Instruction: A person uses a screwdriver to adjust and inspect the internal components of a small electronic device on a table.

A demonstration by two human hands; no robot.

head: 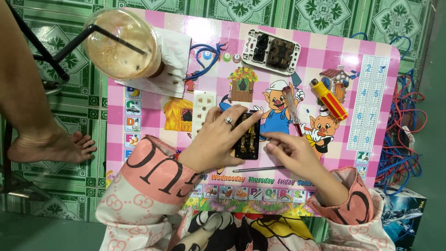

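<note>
The left hand (218,139), a ring on one finger, lies curled over a black switch module (247,139) with brass contacts, fingers closed around its upper and left edges and pinning it to the surface (139,114). The right hand (290,151) rests just beside the module's right edge, fingers loosely bent, forefinger stretched toward the module; whether it pinches anything I cannot tell. The module sits near the middle of the surface, a small pink-checked top printed with cartoon pigs, little houses, a strip of coloured letter squares down its left side and a pale number grid panel (370,104) at its right.

Just below the right hand lies a thin metal rod (258,169). Just above it lies a clear-handled tester screwdriver (292,110), and further right a red and yellow screwdriver (329,98). Beside the left hand's fingertips a cream socket insert (203,108) lies flat. At the far edge a white rectangular switch plate (272,52) lies with its dark back parts up, and blue wire (204,62) curls near it. At the far left corner stands a domed plastic cup (121,42) of pale brown drink with a black straw, on white paper. Tangled red and blue cables (399,139) lie off the right edge, and a dark printed box (402,214) sits on the floor near the right sleeve.
</note>
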